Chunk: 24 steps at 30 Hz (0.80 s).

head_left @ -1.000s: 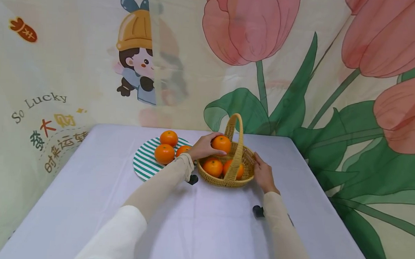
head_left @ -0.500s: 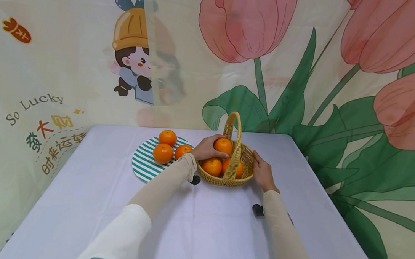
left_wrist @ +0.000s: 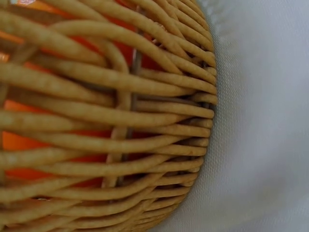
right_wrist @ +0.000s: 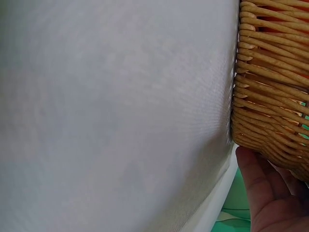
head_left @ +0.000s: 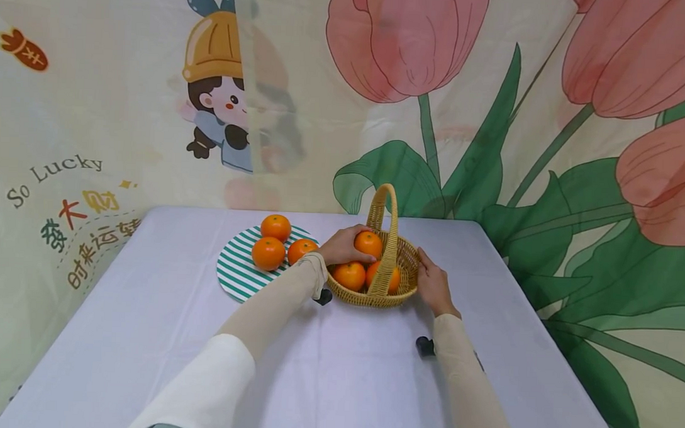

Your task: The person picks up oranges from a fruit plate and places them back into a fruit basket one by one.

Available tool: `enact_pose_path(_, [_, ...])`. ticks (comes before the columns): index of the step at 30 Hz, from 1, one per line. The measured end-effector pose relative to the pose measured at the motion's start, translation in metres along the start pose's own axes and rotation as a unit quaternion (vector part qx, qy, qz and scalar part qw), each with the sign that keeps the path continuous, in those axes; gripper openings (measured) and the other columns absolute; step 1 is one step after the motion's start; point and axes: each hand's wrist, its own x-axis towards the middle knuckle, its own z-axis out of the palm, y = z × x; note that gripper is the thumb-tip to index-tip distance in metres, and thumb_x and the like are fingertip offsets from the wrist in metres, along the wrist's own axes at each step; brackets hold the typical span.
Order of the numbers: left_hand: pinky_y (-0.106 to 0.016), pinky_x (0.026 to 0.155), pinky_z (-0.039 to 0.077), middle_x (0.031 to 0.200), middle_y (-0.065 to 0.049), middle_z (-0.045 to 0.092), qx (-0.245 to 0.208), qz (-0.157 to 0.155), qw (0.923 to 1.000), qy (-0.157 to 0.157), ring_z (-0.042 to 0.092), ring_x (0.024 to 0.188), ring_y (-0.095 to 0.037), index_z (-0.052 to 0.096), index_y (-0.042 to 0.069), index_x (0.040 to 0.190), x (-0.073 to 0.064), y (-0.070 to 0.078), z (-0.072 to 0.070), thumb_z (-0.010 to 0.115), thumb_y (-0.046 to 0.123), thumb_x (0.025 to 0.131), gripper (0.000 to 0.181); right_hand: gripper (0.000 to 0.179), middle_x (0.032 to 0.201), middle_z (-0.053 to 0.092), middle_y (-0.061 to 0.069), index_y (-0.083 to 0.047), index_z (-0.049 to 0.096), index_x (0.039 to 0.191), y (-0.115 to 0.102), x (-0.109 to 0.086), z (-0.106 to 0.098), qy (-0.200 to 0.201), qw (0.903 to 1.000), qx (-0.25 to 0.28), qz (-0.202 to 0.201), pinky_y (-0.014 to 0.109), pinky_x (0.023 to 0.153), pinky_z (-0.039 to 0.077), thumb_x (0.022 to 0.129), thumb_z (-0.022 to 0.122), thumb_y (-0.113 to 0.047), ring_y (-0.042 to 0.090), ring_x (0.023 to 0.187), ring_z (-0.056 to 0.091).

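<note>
In the head view my left hand grips an orange inside the left part of a wicker basket. Two more oranges sit lower in the basket: one orange in front, and another orange partly behind the tall handle. My right hand holds the basket's right side at the rim. In the right wrist view its fingers lie against the outer weave. Only the basket's woven wall fills the left wrist view, orange fruit showing through its gaps; the left hand is out of that view.
Left of the basket lies a round green-and-white striped plate. Three oranges are on it: one at the back, one in front, and one partly behind my left wrist. A white cloth covers the table; a printed backdrop stands behind.
The left hand and its orange have moved slightly right and lower into the basket. The right hand keeps its hold on the rim. The whole head view has shifted a little.
</note>
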Motion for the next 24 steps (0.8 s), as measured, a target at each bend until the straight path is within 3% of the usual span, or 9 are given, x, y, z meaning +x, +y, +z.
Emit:
enact_pose_path(11, [-0.034,0.097,0.045,0.131,-0.003,0.056,0.055,0.000,0.9983,-0.019,0.055,0.112,-0.019,0.042,0.016,0.144,-0.0023,0.0074,-0.0020,0.076,0.046,0.081,0.077,0.048,0.156,0.030,0.008,-0.019,0.026,0.155,-0.0002,0.0004,-0.0009,0.000,1.0000,-0.003,-0.001,0.046,0.114,0.025,0.107,0.031,-0.019,0.028,0.142,0.029])
enact_pose_path(24, [-0.035,0.093,0.047,0.125,-0.005,0.057,0.026,-0.016,0.9983,-0.049,0.056,0.107,-0.021,0.046,0.014,0.138,-0.0023,0.0079,-0.0020,0.075,0.042,0.083,0.068,0.048,0.156,0.030,0.008,-0.018,0.026,0.155,-0.0007,-0.0002,-0.0019,-0.001,1.0000,-0.001,-0.007,0.047,0.114,0.025,0.107,0.031,-0.018,0.029,0.142,0.029])
